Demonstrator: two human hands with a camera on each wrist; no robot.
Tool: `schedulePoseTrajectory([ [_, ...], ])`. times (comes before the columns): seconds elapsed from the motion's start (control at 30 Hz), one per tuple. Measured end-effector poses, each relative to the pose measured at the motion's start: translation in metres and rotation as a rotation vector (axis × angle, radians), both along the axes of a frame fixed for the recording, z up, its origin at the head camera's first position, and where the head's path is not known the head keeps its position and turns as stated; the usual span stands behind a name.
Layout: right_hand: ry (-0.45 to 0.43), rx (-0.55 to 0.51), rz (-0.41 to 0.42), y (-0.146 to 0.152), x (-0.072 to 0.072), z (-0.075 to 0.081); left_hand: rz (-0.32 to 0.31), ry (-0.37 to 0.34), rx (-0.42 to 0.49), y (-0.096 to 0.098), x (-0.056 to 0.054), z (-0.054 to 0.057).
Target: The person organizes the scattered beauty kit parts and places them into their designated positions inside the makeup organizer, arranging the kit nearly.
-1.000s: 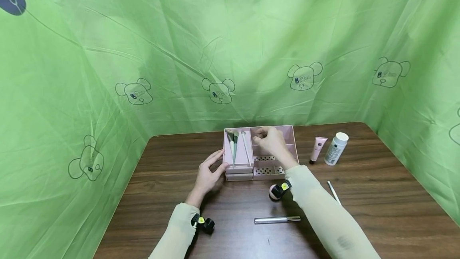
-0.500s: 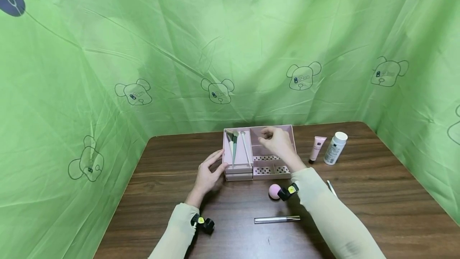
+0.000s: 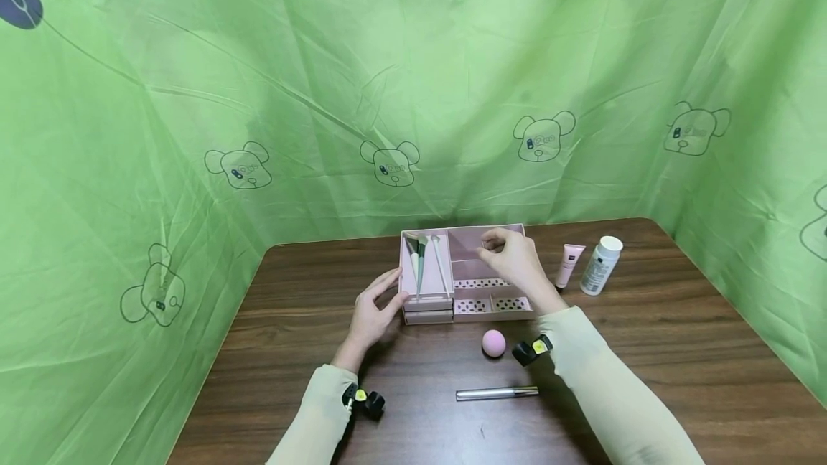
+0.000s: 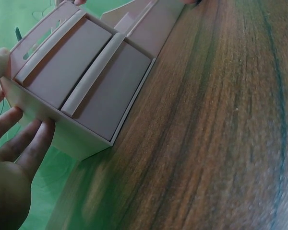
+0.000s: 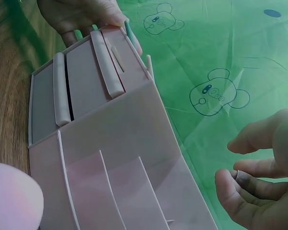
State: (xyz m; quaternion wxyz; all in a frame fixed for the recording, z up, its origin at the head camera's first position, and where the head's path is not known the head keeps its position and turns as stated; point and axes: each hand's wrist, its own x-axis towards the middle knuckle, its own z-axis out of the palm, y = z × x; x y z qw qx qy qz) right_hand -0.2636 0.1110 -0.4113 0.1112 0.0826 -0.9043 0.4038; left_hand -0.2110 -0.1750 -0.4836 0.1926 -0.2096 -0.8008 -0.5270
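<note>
A pink makeup organizer [image 3: 468, 235] stands on the table, with two drawers at its front left and open compartments on the right. On its left top lie three makeup brushes [image 3: 422, 264]. My left hand [image 3: 373, 314] rests at the organizer's left front corner. In the left wrist view its spread fingers [image 4: 36, 148] touch the side wall and the thumb is by the top edge. Above the right compartments hovers my right hand [image 3: 520, 264], fingers loosely bent. The right wrist view shows a gap between its thumb and fingers [image 5: 228, 191], with nothing held.
A pink makeup sponge [image 3: 494, 344] and a silver pen-like tube [image 3: 496, 393] lie in front of the organizer. To the right are a pink squeeze tube [image 3: 570, 264] and a white bottle [image 3: 601, 266]. A green curtain [image 3: 452, 92] surrounds the table [image 3: 291, 285].
My right hand has shifted to the right over the compartments, and its forearm with it, uncovering the sponge and hiding the thin white stick. My left hand has stayed in place.
</note>
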Motion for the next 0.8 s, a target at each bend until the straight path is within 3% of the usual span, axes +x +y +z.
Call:
schedulePoseTrajectory([
  [0.37, 0.020, 0.003, -0.017, 0.011, 0.009, 0.006, 0.015, -0.011, 0.004, 0.001, 0.000, -0.003],
  [0.6, 0.002, 0.022, -0.040, 0.020, 0.014, 0.004, 0.037, -0.035, 0.015, -0.004, -0.016, -0.029],
  [0.8, 0.017, 0.035, -0.047, 0.031, 0.019, -0.002, 0.021, -0.050, 0.033, -0.007, -0.020, -0.034],
])
